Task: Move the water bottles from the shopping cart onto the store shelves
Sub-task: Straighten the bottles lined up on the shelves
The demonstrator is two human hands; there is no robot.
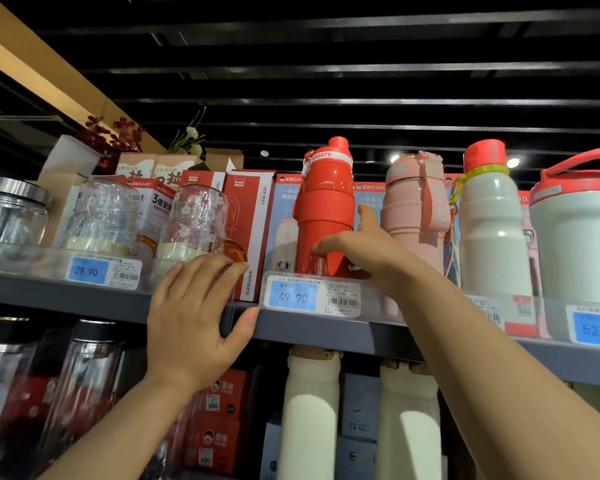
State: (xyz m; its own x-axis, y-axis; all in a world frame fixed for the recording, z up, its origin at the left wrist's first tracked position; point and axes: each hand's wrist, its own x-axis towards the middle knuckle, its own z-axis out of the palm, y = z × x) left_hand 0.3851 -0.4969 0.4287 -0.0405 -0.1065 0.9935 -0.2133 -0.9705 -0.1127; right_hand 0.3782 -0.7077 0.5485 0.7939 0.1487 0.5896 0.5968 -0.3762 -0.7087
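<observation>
Red bottle (324, 209) is basically shelved, your right hand (357, 251) wraps its base, left hand (194, 306) spread flat on the shelf edge (84, 299). Cart's out of view, so can't tell what's left.

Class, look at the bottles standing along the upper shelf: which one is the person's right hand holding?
The all-red sports bottle, above the 49.90 price tag. The right hand grips its lower body; the pink bottle and white bottle beside it stand untouched.

Red sports bottle (324, 209) stands upright, seemingly seated, on the upper shelf (326, 329).
</observation>
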